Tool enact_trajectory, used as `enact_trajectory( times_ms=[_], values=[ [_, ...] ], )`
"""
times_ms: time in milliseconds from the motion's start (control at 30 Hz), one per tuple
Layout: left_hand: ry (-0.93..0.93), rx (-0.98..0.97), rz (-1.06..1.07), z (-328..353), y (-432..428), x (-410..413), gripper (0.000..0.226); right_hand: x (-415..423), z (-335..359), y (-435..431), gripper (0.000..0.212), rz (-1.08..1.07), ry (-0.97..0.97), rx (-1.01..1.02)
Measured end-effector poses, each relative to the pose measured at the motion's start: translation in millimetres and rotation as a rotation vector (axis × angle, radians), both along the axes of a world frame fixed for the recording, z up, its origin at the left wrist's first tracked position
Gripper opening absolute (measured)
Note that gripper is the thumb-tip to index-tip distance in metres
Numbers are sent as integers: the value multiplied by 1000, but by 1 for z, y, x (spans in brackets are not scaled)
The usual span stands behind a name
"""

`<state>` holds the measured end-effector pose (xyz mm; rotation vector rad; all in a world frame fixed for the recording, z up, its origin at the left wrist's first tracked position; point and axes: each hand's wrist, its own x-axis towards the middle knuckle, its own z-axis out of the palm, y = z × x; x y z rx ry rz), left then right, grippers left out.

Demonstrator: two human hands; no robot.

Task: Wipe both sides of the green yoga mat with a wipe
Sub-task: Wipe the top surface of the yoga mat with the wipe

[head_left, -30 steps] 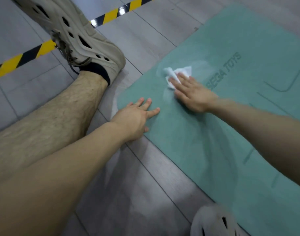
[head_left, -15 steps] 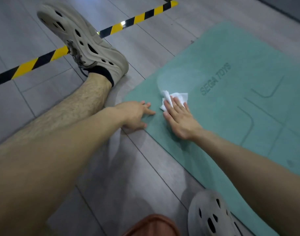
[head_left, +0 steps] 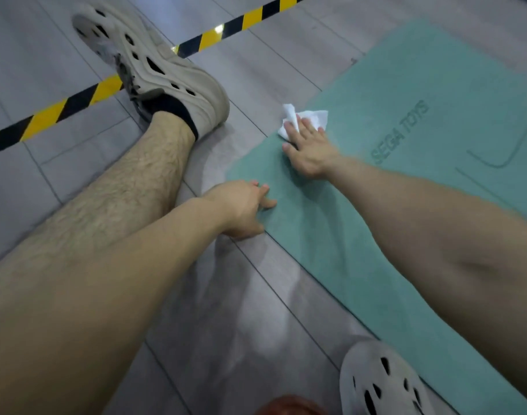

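Note:
The green yoga mat [head_left: 406, 94] lies flat on the grey floor, running from its near-left corner toward the upper right, with "SEGA TOYS" printed on it. A crumpled white wipe [head_left: 313, 116] rests on the mat close to its left edge. My right hand [head_left: 308, 149] lies flat on the wipe, fingers extended over it and pressing it to the mat. My left hand [head_left: 241, 206] rests palm down at the mat's near-left corner, fingers spread on the green surface, thumb on the floor.
My left leg stretches across the floor to the left, ending in a beige perforated shoe [head_left: 154, 70]. A second such shoe [head_left: 382, 381] sits at the bottom edge beside the mat. Yellow-and-black tape [head_left: 76, 103] crosses the grey tiles behind.
My right hand has slid the wipe from near my left hand toward the mat's far-left edge. The left hand has stayed on the corner.

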<state>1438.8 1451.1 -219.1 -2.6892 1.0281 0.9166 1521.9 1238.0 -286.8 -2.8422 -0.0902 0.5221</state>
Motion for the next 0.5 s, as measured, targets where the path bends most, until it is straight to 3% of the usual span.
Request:
enact_trajectory(
  times_ms=[267, 367, 500],
  values=[
    [-38, -9, 127, -2, -11, -21, 62, -158, 1, -3, 69, 49, 52, 43],
    [-71, 11, 192, -2, -17, -43, 72, -182, 12, 4, 70, 55, 69, 30],
    [-50, 43, 220, 19, -31, -34, 55, -204, 14, 2, 76, -7, 14, 45]
  ],
)
